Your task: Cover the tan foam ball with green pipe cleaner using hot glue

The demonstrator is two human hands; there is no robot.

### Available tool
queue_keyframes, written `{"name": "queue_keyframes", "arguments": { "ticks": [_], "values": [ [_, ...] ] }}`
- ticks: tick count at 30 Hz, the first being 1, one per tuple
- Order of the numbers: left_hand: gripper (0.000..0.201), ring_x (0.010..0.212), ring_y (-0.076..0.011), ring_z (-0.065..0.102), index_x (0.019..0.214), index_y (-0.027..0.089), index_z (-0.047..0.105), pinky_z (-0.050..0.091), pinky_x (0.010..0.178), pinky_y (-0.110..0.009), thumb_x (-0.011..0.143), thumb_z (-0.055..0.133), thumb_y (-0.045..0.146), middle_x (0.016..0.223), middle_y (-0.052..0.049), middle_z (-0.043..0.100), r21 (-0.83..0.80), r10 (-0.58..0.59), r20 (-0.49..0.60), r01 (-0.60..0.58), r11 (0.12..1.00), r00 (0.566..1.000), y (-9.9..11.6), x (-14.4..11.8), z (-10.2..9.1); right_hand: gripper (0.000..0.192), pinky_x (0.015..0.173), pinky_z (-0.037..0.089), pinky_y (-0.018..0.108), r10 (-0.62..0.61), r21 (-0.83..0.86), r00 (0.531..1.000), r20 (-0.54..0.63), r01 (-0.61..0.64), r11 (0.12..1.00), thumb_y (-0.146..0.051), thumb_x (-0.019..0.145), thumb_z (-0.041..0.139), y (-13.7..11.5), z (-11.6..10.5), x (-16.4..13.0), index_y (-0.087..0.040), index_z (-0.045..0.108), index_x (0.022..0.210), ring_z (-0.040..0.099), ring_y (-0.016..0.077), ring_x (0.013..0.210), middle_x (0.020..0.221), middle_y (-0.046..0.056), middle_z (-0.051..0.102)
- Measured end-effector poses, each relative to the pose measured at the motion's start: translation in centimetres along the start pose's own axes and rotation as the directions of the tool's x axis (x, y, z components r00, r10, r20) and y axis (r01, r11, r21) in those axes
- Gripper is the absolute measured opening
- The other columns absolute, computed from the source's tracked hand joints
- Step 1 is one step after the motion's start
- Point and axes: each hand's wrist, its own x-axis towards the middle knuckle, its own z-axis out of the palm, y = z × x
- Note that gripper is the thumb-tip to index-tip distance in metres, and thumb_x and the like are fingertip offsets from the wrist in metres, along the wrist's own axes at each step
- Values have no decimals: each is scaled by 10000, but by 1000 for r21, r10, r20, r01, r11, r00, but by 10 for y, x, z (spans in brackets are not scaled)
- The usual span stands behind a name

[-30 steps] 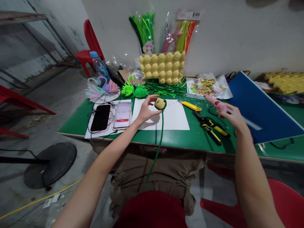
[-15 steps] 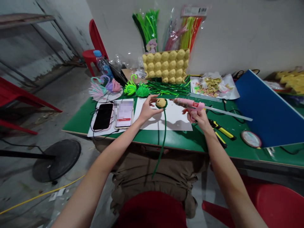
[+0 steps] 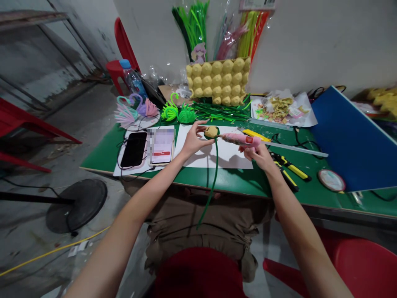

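The glue gun (image 3: pixel 240 140) sat clamped in my right hand (image 3: pixel 259 153), nozzle touching the yellow ball (image 3: pixel 211 132) pinched in my left hand (image 3: pixel 192 140); the green stem (image 3: pixel 212 182) looked attached, gluing unfinished.

We see everything through one head-worn camera, looking forward and down over our lap onto the green table (image 3: pixel 102 159), near enough that both forearms run up from the bottom edge. Beyond the table it faces the white wall (image 3: pixel 310 41), and its wide view also takes in the concrete floor (image 3: pixel 77 107) at our left
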Motion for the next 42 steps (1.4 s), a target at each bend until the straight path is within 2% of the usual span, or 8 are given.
{"name": "queue_keyframes", "arguments": {
  "ticks": [4, 10, 24, 38, 42],
  "values": [
    [739, 1155, -269, 699, 1215, 217, 569, 488, 796, -297, 563, 901, 321, 1174, -113, 747, -2, 2, 5, -2, 1000, 1000, 0, 0, 0, 709, 538, 373, 306, -31, 33, 999, -44, 32, 999, -900, 752, 546, 3, 1, -1, -197, 631, 800, 389, 125, 464, 464, -60, 401],
    [750, 1153, -270, 703, 1216, 231, 558, 486, 802, -301, 556, 896, 343, 1163, -98, 742, -3, 5, 20, -5, 1000, 1000, 1, 0, -1, 717, 538, 334, 294, -14, -13, 1000, -13, 13, 1000, -908, 750, 530, 4, 0, 0, -198, 623, 786, 408, 129, 477, 476, -49, 434],
    [740, 1146, -269, 695, 1218, 235, 565, 486, 803, -304, 565, 892, 349, 1171, -104, 738, 9, 21, 30, -21, 1000, 999, 2, 0, -2, 674, 497, 240, 291, -19, 32, 1000, -24, 19, 999, -892, 755, 545, 2, 0, 0, -219, 564, 721, 339, 116, 458, 490, -41, 403],
    [753, 1171, -274, 687, 1243, 243, 564, 504, 818, -318, 574, 902, 317, 1198, -105, 741, 20, 32, 65, -34, 999, 997, 2, 0, -3, 663, 485, 201, 285, -22, 47, 999, -43, 24, 999, -872, 765, 558, 4, -1, 1, -216, 574, 856, 318, 103, 443, 477, -64, 381],
    [753, 1170, -275, 688, 1244, 240, 564, 506, 825, -322, 573, 899, 306, 1212, -112, 739, 11, 39, 84, -40, 999, 996, 3, 0, -3, 649, 482, 205, 282, -21, 78, 997, -70, 27, 997, -859, 762, 580, 6, 0, 2, -213, 550, 818, 322, 95, 437, 482, -61, 398]
  ]
}}
